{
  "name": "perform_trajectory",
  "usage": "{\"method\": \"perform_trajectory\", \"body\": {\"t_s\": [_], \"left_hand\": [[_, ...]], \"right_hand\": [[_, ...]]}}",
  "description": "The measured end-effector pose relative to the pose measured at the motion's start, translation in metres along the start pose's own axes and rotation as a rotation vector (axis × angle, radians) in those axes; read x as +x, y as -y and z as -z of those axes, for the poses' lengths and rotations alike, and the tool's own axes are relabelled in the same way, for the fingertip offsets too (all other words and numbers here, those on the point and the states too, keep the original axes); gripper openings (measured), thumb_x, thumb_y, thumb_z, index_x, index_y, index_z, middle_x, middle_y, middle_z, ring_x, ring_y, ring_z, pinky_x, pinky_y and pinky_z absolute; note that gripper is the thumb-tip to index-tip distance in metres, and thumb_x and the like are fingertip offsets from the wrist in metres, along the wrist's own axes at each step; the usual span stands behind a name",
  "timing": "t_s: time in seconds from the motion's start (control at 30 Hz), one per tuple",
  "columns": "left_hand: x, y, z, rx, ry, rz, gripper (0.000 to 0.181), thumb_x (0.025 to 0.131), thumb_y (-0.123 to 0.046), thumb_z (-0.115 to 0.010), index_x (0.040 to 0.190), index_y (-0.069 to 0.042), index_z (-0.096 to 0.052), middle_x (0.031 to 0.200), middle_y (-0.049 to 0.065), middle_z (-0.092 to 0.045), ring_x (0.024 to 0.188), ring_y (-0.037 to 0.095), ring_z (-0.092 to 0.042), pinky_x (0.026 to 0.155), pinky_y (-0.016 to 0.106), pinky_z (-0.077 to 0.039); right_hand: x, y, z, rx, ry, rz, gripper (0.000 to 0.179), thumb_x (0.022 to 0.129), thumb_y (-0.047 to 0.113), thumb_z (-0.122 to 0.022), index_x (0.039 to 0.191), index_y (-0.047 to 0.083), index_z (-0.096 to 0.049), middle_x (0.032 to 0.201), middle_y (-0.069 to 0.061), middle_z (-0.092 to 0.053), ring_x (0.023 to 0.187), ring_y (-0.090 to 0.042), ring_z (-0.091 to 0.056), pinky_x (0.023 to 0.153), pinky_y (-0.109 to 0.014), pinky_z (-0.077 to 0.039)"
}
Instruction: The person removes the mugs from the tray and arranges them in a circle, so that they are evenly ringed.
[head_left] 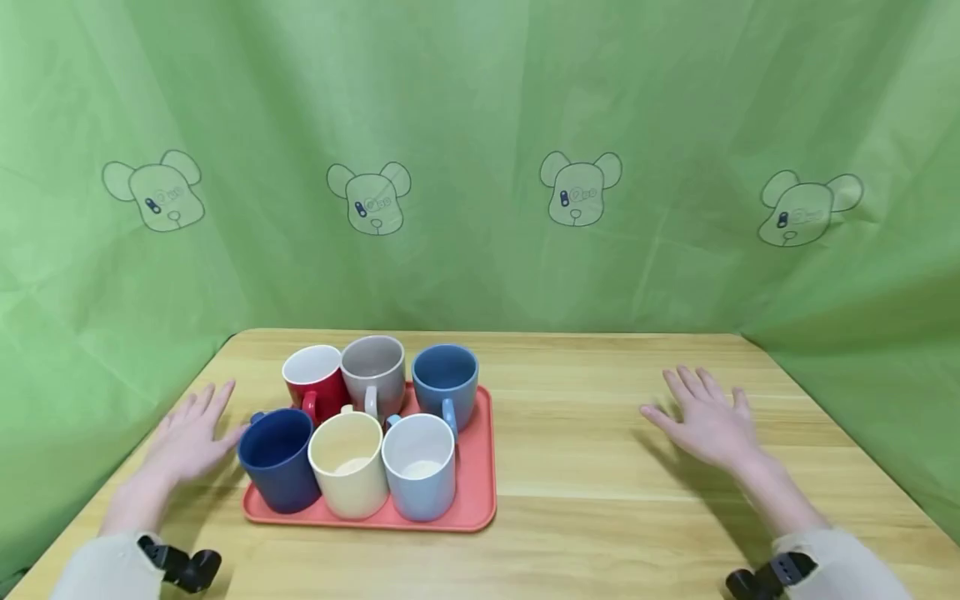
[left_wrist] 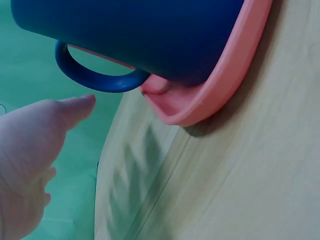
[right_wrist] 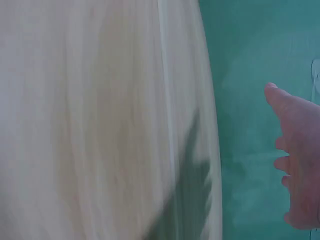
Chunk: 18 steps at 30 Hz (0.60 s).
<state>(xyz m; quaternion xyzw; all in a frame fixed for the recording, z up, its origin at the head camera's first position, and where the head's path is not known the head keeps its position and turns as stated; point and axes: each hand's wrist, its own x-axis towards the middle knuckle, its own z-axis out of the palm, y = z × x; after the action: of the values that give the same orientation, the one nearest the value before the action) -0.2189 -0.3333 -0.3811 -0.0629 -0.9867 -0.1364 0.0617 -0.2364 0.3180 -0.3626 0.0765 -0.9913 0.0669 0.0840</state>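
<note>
A: Hands?
B: Left hand (head_left: 187,437) and right hand (head_left: 711,427) spread, gripping nothing. Left thumb (left_wrist: 75,108) just beside the handle (left_wrist: 102,83) of the navy mug (head_left: 281,471).
A: Mug's where?
B: Upright, near-left corner of the pink tray (head_left: 476,487), on the counter (head_left: 600,483).
A: Handling?
B: Looks ceramic, so probably stiff, fairly weighty, slick, chips if knocked. Take it by the handle; I'd lift straight up, cream mug (head_left: 348,479) sits right alongside.

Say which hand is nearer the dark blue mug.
Left. The left hand is just left of the dark blue mug, near its handle but apart from it. The right hand is far to its right, beyond the tray.
</note>
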Motion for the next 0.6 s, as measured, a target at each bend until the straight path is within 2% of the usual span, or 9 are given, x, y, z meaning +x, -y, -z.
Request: {"method": "perform_trajectory", "body": {"t_s": [0.07,0.17,0.3,0.43,0.6], "left_hand": [[-0.004,-0.001,-0.001,-0.052,0.005,-0.006,0.079,0.095,-0.045,-0.043,0.148,-0.005,0.000,0.142,0.040,-0.008,0.126,0.059,-0.007,0.096,0.072,-0.006],[-0.009,-0.003,0.001,-0.180,0.019,-0.019,0.086,0.093,-0.032,-0.054,0.145,0.005,0.003,0.141,0.042,-0.004,0.126,0.059,-0.007,0.098,0.070,-0.007],[-0.019,-0.008,0.004,-0.352,0.070,0.005,0.098,0.083,-0.018,-0.066,0.139,0.016,0.009,0.138,0.046,-0.002,0.124,0.061,-0.008,0.099,0.068,-0.010],[-0.030,-0.013,0.008,-0.459,0.143,0.056,0.102,0.079,-0.017,-0.069,0.138,0.017,0.007,0.136,0.047,-0.006,0.122,0.062,-0.010,0.096,0.070,-0.012],[-0.043,-0.017,0.008,-0.613,0.214,0.046,0.094,0.079,-0.013,-0.067,0.138,0.020,0.000,0.138,0.046,-0.008,0.123,0.061,-0.012,0.096,0.068,-0.016]], "right_hand": [[-0.001,0.009,0.000,0.024,-0.006,0.029,0.086,0.090,0.061,-0.039,0.144,-0.005,-0.023,0.146,-0.030,-0.018,0.132,-0.049,-0.010,0.098,-0.070,0.003],[-0.003,0.024,0.001,0.091,-0.023,0.077,0.084,0.091,0.058,-0.042,0.144,-0.005,-0.022,0.146,-0.029,-0.020,0.133,-0.047,-0.012,0.100,-0.068,-0.001],[-0.007,0.045,0.002,0.207,-0.059,0.141,0.081,0.091,0.048,-0.052,0.144,-0.005,-0.021,0.145,-0.028,-0.024,0.132,-0.046,-0.018,0.102,-0.066,-0.012],[-0.012,0.066,0.004,0.300,-0.066,0.185,0.082,0.088,0.043,-0.060,0.144,-0.004,-0.023,0.145,-0.028,-0.027,0.130,-0.046,-0.023,0.102,-0.063,-0.018],[-0.018,0.091,0.005,0.449,-0.042,0.214,0.082,0.085,0.041,-0.065,0.143,-0.004,-0.027,0.142,-0.028,-0.031,0.127,-0.047,-0.028,0.099,-0.064,-0.023]]}}
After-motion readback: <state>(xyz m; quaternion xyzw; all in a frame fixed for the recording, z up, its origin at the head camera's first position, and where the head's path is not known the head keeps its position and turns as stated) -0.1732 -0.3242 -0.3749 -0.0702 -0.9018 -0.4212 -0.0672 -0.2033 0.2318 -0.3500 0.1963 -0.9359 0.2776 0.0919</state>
